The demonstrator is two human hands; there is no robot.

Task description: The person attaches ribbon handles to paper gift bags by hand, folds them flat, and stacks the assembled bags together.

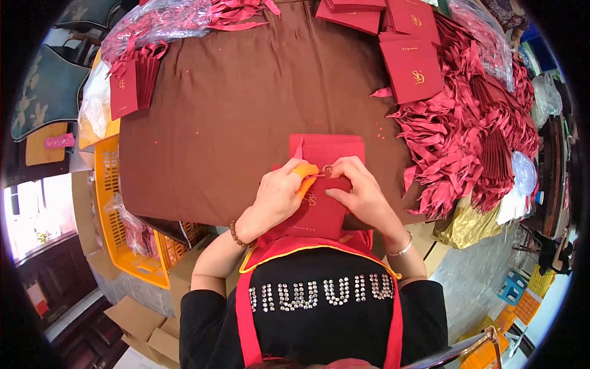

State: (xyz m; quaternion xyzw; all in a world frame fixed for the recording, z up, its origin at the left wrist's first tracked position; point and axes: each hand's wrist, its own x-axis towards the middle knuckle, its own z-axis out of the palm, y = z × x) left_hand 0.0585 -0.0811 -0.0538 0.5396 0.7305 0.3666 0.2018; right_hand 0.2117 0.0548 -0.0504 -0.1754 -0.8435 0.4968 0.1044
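Observation:
A flat red gift bag (312,212) with gold print lies at the table's near edge, against my red apron. Another red bag (335,146) lies just beyond it, partly hidden by my hands. My left hand (275,189), with orange covers on its thumb and forefinger, pinches a thin red ribbon (316,176) at the bag's top. A ribbon end (299,149) sticks up beside those fingers. My right hand (361,192) is curled in from the right, its fingertips at the ribbon's other end. Its thumb rests over the bag; the exact grip is partly hidden.
A brown cloth covers the table (246,111). Heaped red ribboned bags (455,141) fill its right side, with flat bags (413,71) above. Several bags (132,89) stand at the left near a plastic-wrapped bundle (160,31). A yellow crate (126,246) and cardboard boxes (138,320) stand below left.

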